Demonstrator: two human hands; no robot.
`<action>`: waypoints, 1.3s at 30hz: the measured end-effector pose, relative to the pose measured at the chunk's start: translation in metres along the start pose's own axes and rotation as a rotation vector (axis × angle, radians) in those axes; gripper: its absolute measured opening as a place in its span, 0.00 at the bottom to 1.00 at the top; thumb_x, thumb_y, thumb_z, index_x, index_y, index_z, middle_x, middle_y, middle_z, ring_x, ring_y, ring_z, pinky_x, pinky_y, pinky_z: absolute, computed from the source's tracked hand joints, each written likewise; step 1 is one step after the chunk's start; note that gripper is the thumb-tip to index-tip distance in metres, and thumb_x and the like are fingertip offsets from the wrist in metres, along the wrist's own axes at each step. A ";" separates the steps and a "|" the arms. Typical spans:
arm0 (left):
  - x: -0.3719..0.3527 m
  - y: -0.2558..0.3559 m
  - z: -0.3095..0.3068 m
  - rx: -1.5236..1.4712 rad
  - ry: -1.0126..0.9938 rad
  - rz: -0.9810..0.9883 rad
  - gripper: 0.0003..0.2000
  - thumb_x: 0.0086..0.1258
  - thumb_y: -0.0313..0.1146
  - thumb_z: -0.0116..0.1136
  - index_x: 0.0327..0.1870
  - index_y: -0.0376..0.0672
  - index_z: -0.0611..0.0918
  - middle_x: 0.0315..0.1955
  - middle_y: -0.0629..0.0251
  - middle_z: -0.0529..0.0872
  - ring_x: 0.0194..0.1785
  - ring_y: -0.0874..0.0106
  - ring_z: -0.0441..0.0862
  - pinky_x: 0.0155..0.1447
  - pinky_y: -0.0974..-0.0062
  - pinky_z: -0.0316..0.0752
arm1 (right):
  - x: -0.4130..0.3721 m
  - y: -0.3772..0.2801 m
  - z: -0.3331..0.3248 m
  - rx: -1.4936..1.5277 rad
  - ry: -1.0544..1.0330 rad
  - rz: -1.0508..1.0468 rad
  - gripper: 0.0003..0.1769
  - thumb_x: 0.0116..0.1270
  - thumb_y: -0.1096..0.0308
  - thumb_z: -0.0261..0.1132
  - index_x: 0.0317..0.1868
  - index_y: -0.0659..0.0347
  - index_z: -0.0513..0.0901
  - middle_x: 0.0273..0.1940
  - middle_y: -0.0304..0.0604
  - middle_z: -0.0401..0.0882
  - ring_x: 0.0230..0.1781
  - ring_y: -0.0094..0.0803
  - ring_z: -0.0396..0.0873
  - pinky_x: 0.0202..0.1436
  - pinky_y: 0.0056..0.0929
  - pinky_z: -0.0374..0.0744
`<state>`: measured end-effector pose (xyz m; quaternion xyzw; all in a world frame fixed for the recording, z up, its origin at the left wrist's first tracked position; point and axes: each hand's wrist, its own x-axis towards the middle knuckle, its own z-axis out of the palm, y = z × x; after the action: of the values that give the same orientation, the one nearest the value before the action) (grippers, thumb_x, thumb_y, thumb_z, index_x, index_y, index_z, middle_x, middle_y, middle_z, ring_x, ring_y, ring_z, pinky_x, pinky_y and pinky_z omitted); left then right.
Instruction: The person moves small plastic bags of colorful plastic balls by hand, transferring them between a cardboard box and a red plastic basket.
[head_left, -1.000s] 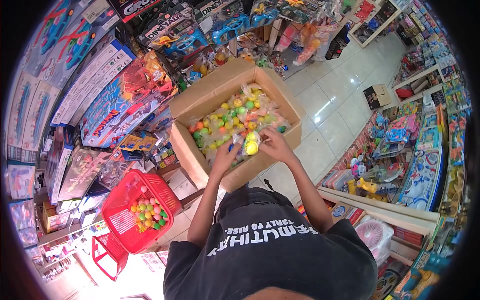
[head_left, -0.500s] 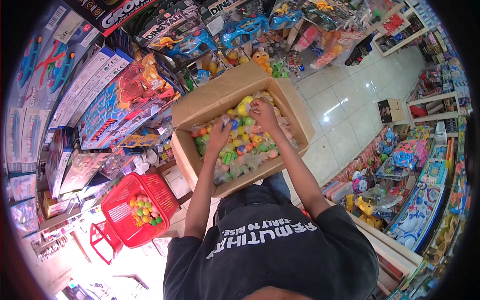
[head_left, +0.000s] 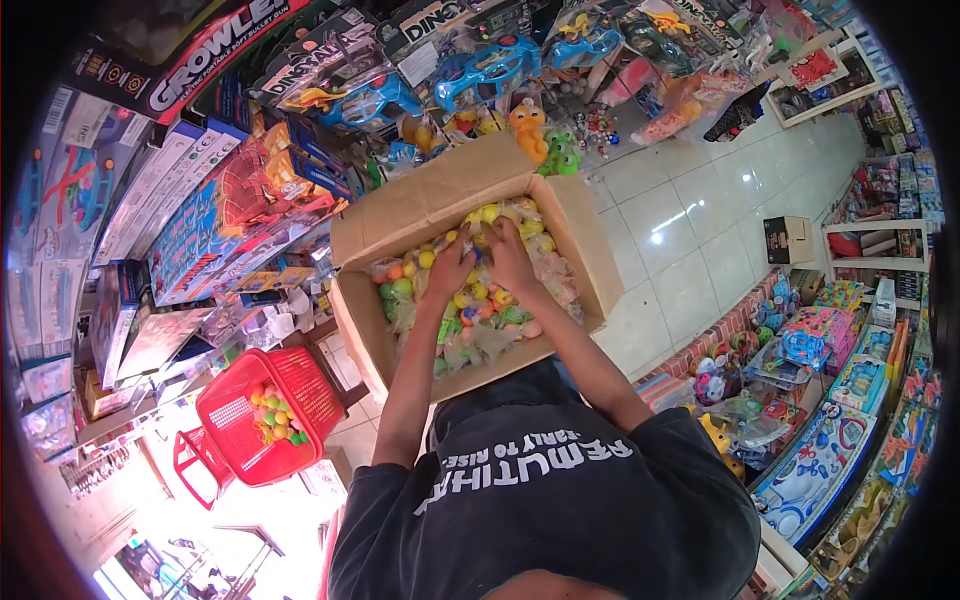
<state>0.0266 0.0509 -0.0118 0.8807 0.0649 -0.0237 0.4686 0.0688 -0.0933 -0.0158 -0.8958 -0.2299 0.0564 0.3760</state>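
Note:
An open cardboard box [head_left: 590, 250] holds many small coloured balls in clear plastic bags. Both my hands are inside it, close together near its far side. My left hand [head_left: 452, 268] has its fingers bent and closed on a plastic bag of balls [head_left: 488, 214], mostly yellow ones. Right beside it, my right hand [head_left: 510, 262] grips the same clear plastic with curled fingers. The fingertips are partly hidden among the bags. Green and orange balls [head_left: 400, 288] lie to the left of my hands.
A red plastic basket [head_left: 225, 410] with several loose balls [head_left: 280, 412] stands at the lower left. Boxed toys [head_left: 215, 235] line the left shelf. Packaged dinosaur toys [head_left: 490, 70] hang beyond the box. Tiled floor [head_left: 690, 225] and more toy shelves lie to the right.
My hands have come closer together over the yellow balls. The right hand has lowered into the bags, and the left has shifted toward it. The view has tilted slightly.

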 end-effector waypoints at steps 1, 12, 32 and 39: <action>-0.003 0.006 0.000 -0.023 -0.068 -0.122 0.26 0.62 0.35 0.51 0.64 0.44 0.64 0.52 0.46 0.74 0.54 0.54 0.74 0.56 0.66 0.67 | -0.003 -0.002 0.000 -0.094 0.018 -0.054 0.28 0.49 0.79 0.61 0.55 0.67 0.71 0.55 0.54 0.59 0.57 0.49 0.64 0.56 0.40 0.70; -0.002 -0.017 0.010 0.011 -0.020 -0.036 0.27 0.62 0.36 0.50 0.63 0.42 0.65 0.48 0.46 0.77 0.50 0.53 0.76 0.53 0.65 0.71 | -0.006 -0.004 0.005 -0.301 -0.075 -0.087 0.32 0.49 0.75 0.62 0.58 0.68 0.66 0.65 0.57 0.51 0.64 0.51 0.57 0.61 0.43 0.66; 0.018 -0.039 0.005 -0.016 -0.166 0.001 0.29 0.62 0.36 0.50 0.65 0.38 0.62 0.63 0.47 0.63 0.68 0.56 0.57 0.69 0.69 0.51 | 0.000 -0.008 0.013 -0.385 -0.174 0.054 0.37 0.50 0.67 0.66 0.60 0.62 0.60 0.68 0.55 0.47 0.67 0.48 0.53 0.61 0.49 0.63; -0.003 -0.033 0.005 -0.076 -0.074 0.059 0.24 0.63 0.36 0.51 0.61 0.40 0.68 0.58 0.48 0.69 0.63 0.55 0.65 0.66 0.69 0.57 | -0.005 0.002 0.002 -0.079 -0.018 0.016 0.32 0.52 0.69 0.62 0.58 0.68 0.63 0.62 0.61 0.59 0.63 0.51 0.60 0.63 0.38 0.65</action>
<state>0.0193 0.0644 -0.0412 0.8622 0.0226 -0.0397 0.5044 0.0642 -0.0958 -0.0189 -0.9113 -0.2280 0.0585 0.3379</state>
